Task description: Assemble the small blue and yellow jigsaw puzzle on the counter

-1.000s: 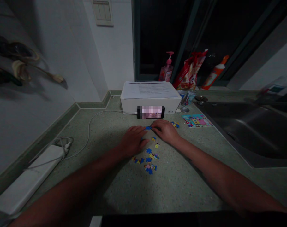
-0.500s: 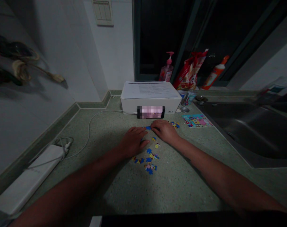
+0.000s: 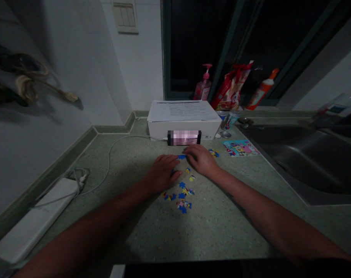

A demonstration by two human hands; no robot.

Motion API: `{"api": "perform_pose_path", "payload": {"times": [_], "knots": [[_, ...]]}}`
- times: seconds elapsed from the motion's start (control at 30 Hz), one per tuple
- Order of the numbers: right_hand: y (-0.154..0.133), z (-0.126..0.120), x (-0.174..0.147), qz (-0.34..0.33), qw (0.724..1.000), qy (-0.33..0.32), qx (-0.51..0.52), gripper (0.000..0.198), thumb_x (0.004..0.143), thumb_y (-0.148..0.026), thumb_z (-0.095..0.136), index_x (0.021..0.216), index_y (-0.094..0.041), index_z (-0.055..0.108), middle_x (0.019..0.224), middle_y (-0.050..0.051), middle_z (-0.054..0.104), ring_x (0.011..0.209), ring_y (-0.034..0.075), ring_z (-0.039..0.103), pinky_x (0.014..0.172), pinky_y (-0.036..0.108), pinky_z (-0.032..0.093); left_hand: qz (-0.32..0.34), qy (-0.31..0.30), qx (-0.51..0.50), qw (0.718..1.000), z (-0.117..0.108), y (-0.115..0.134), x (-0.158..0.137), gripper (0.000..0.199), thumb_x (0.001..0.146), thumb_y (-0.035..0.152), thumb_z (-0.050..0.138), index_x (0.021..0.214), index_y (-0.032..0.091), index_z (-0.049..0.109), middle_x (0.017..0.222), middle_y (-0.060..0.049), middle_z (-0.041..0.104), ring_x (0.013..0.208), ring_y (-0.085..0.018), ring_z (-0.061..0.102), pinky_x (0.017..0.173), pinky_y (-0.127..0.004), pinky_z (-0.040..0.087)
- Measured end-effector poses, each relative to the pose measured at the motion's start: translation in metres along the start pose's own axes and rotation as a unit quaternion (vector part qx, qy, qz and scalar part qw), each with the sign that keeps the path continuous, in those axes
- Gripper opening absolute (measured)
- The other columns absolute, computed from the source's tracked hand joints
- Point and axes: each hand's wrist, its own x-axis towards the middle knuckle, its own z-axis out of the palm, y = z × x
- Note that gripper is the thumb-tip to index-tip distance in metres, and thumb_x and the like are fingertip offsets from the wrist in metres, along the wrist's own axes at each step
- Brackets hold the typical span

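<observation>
My left hand (image 3: 161, 174) lies palm down on the counter, its fingers stretched out and thumb apart. Its fingertips reach the left end of blue jigsaw pieces (image 3: 181, 157); whatever is under the palm is hidden. On the other side, my right hand (image 3: 202, 159) is bent over the counter with thumb and fingers apart, close to the right end of those blue pieces. Between the hands are a small yellow-and-blue piece (image 3: 187, 170) and a pale yellow one (image 3: 192, 178). Nearer me lie several loose jigsaw pieces (image 3: 183, 206). More pieces (image 3: 214, 153) are beyond my right wrist.
A phone (image 3: 184, 138) with a cable leans on a white box (image 3: 181, 126). A colourful picture card (image 3: 241, 148) lies beside the steel sink (image 3: 314, 162). A can (image 3: 231, 120) stands at the back. On the left is a white power strip (image 3: 39, 218).
My right hand's fingers have lifted and moved slightly away from the blue pieces, showing more of them. The left hand stays almost where it was.
</observation>
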Motion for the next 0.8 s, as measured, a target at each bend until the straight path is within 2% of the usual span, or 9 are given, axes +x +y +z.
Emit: {"api": "perform_pose_path", "payload": {"times": [0.17,0.33,0.5,0.67,0.8], "knots": [[0.002,0.001,-0.002,-0.006,1.0,-0.006,-0.015,0.035,0.092,-0.006,0.063,0.11,-0.024,0.086,0.133,0.014,0.079,0.132,0.036,0.068,0.118,0.063,0.054,-0.066,0.051,-0.006,0.996,-0.002,-0.001,0.003,0.026,0.108,0.031,0.062,0.126,0.023,0.079,0.139,-0.013,0.08,0.134,-0.033,0.072,0.124,-0.058,0.053],[0.007,-0.003,-0.006,0.01,1.0,0.02,-0.02,0.036,0.092,-0.006,0.061,0.111,-0.024,0.085,0.134,0.014,0.078,0.134,0.036,0.067,0.119,0.064,0.053,-0.089,0.054,-0.023,0.994,-0.002,-0.004,0.004,0.026,0.107,0.033,0.06,0.122,0.024,0.079,0.127,-0.011,0.084,0.123,-0.032,0.075,0.119,-0.057,0.056],[0.009,-0.004,-0.012,0.012,0.999,-0.002,-0.043,0.028,0.094,-0.01,0.064,0.105,-0.024,0.086,0.132,0.014,0.078,0.135,0.037,0.067,0.121,0.063,0.054,-0.103,0.042,-0.032,0.993,-0.01,0.004,0.002,0.034,0.107,0.032,0.06,0.136,0.022,0.074,0.137,-0.013,0.081,0.131,-0.033,0.073,0.123,-0.058,0.054],[0.007,0.0,-0.014,0.011,0.999,-0.008,-0.048,0.027,0.095,-0.012,0.066,0.109,-0.023,0.087,0.134,0.016,0.078,0.141,0.039,0.064,0.124,0.066,0.052,-0.104,0.022,-0.054,0.993,-0.018,0.01,0.001,0.036,0.111,0.037,0.056,0.144,0.036,0.069,0.146,-0.006,0.078,0.138,-0.032,0.07,0.126,-0.061,0.052],[0.007,-0.004,-0.015,0.01,0.999,-0.005,-0.043,0.031,0.094,-0.01,0.065,0.112,-0.023,0.086,0.135,0.016,0.078,0.14,0.038,0.066,0.124,0.066,0.052,-0.104,0.025,-0.052,0.993,-0.013,0.007,0.001,0.038,0.109,0.034,0.058,0.145,0.029,0.069,0.146,-0.01,0.077,0.138,-0.034,0.069,0.126,-0.062,0.053]]}}
